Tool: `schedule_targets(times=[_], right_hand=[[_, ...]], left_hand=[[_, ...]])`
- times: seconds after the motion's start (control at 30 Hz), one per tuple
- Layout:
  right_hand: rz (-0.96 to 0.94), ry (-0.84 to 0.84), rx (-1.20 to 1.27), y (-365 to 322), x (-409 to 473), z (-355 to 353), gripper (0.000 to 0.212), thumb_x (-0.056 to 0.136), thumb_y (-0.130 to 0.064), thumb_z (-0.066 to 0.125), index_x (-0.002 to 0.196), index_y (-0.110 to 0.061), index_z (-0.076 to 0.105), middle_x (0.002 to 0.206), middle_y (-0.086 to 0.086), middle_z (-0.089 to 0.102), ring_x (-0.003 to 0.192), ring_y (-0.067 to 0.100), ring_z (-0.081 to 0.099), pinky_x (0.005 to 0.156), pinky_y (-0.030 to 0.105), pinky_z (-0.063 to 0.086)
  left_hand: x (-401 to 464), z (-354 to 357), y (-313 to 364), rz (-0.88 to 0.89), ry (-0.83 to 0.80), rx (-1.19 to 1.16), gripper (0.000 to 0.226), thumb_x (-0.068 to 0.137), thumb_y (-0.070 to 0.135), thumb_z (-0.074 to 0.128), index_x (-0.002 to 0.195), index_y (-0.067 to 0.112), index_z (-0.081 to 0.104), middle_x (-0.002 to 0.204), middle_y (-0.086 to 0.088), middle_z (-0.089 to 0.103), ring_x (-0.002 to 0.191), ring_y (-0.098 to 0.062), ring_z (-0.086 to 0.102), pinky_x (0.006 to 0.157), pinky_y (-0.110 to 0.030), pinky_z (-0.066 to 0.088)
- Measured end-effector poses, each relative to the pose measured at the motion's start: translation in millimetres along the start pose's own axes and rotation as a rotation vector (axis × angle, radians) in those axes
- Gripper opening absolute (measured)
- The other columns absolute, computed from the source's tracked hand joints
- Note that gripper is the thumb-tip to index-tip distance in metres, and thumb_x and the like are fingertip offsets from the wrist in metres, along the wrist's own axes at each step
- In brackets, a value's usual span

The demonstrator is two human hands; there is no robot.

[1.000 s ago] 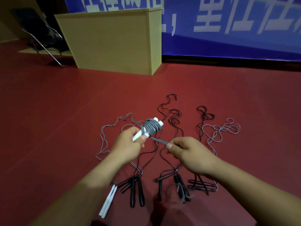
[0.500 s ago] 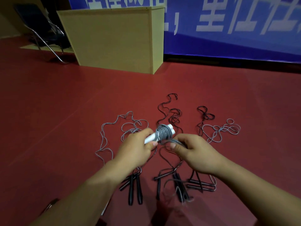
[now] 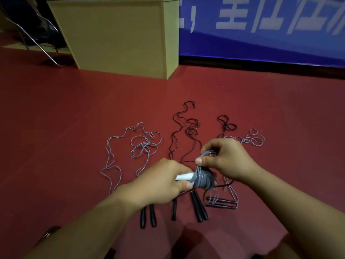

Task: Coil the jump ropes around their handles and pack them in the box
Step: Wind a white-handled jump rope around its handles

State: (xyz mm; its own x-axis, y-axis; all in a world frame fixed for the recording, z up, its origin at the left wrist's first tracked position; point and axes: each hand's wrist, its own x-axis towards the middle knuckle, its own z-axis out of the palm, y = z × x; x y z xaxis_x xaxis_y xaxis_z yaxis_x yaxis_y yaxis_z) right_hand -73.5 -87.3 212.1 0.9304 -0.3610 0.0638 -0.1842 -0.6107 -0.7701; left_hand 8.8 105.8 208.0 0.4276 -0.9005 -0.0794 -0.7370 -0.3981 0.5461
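Two hands work at the middle. The left hand (image 3: 160,181) grips the white plastic handles (image 3: 184,177) wound with grey rope (image 3: 203,179). The right hand (image 3: 226,158), at one o'clock, pinches the last loop (image 3: 207,153). If it slips, I think the coil springs loose.

Head-worn camera looks forward and down, close above the floor (image 3: 56,118).

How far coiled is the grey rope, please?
Nearly coiled: grey rope wraps the white handles; the right hand pinches a last loop.
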Motion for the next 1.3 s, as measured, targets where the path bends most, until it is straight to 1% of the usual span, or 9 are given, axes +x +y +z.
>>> schedule_targets(times=[0.2,0.3,0.43,0.57,0.67,0.77,0.9,1.07,1.3], right_hand=[[0.069,-0.161,0.344,5.2,4.1,-3.3,0.017,0.07,-0.016,0.083,0.076,-0.008,0.069,0.065,-0.001,0.062,0.058,0.007,0.053,0.058,0.018,0.046],[0.081,-0.249,0.485,6.5,4.8,-6.0,0.023,0.067,-0.02,0.078,0.081,-0.007,0.066,0.063,0.002,0.057,0.05,0.004,0.047,0.05,0.014,0.04],[0.113,-0.334,0.627,14.3,7.9,-3.9,0.023,0.071,-0.015,0.073,0.09,-0.007,0.062,0.059,-0.002,0.059,0.046,0.005,0.048,0.046,0.017,0.04],[0.014,-0.317,0.61,19.4,9.4,-2.5,0.015,0.071,0.0,0.068,0.083,-0.007,0.063,0.074,0.007,0.064,0.063,0.017,0.056,0.056,0.025,0.045],[-0.053,-0.163,0.43,15.7,7.1,1.4,0.002,0.066,-0.006,0.053,0.065,-0.006,0.055,0.058,-0.002,0.053,0.053,0.011,0.045,0.049,0.024,0.036],[0.034,-0.103,0.441,12.6,9.9,12.3,0.021,0.07,-0.001,0.058,0.055,-0.015,0.053,0.05,0.001,0.047,0.048,0.014,0.041,0.046,0.025,0.034],[0.1,-0.183,0.394,12.0,8.9,23.8,0.025,0.096,-0.015,0.058,0.073,-0.006,0.062,0.051,-0.007,0.055,0.048,0.01,0.047,0.05,0.022,0.04],[0.136,-0.128,0.37,13.1,12.2,30.7,0.021,0.095,-0.029,0.06,0.091,-0.008,0.063,0.066,-0.002,0.066,0.059,0.01,0.052,0.062,0.029,0.043],[0.123,-0.169,0.303,8.2,11.9,29.3,0.01,0.094,-0.023,0.062,0.088,-0.015,0.065,0.066,-0.007,0.059,0.048,-0.002,0.044,0.046,0.012,0.035]], left_hand=[[-3.2,-13.2,0.3,0.042,-0.204,-0.362,0.01,0.095,0.019,0.059,0.091,0.016,0.068,0.079,-0.006,0.069,0.059,-0.01,0.048,0.058,-0.026,0.036],[-5.6,-15.9,0.3,0.076,-0.272,-0.521,0.02,0.096,0.015,0.056,0.112,0.017,0.066,0.086,-0.003,0.071,0.057,-0.012,0.049,0.057,-0.026,0.038],[-7.2,-16.3,3.1,0.116,-0.283,-0.693,0.023,0.094,0.014,0.052,0.114,0.019,0.063,0.091,-0.002,0.068,0.06,-0.015,0.053,0.053,-0.021,0.039],[-4.9,-14.1,6.7,0.087,-0.197,-0.857,0.025,0.093,0.02,0.051,0.116,0.014,0.059,0.085,-0.002,0.067,0.058,-0.013,0.06,0.043,-0.017,0.042],[-3.6,-13.9,7.3,0.049,-0.13,-0.956,0.023,0.093,0.024,0.051,0.114,0.021,0.06,0.079,0.0,0.063,0.057,-0.017,0.062,0.041,-0.021,0.046],[-2.5,-16.3,8.3,0.019,-0.059,-0.965,0.033,0.093,0.028,0.048,0.123,0.015,0.051,0.074,0.002,0.059,0.051,-0.015,0.056,0.038,-0.017,0.039],[-0.2,-17.2,7.0,0.01,0.031,-0.937,0.041,0.093,0.029,0.045,0.12,-0.001,0.043,0.069,0.007,0.056,0.045,-0.009,0.04,0.047,-0.018,0.032],[1.6,-20.1,5.6,-0.079,0.252,-0.9,0.02,0.102,0.019,0.047,0.109,0.001,0.047,0.07,0.0,0.055,0.043,-0.009,0.037,0.046,-0.018,0.032],[11.5,-19.8,-1.6,-0.273,0.494,-0.941,0.009,0.099,0.013,0.052,0.101,0.004,0.052,0.065,-0.005,0.052,0.037,-0.007,0.033,0.039,-0.018,0.027]])
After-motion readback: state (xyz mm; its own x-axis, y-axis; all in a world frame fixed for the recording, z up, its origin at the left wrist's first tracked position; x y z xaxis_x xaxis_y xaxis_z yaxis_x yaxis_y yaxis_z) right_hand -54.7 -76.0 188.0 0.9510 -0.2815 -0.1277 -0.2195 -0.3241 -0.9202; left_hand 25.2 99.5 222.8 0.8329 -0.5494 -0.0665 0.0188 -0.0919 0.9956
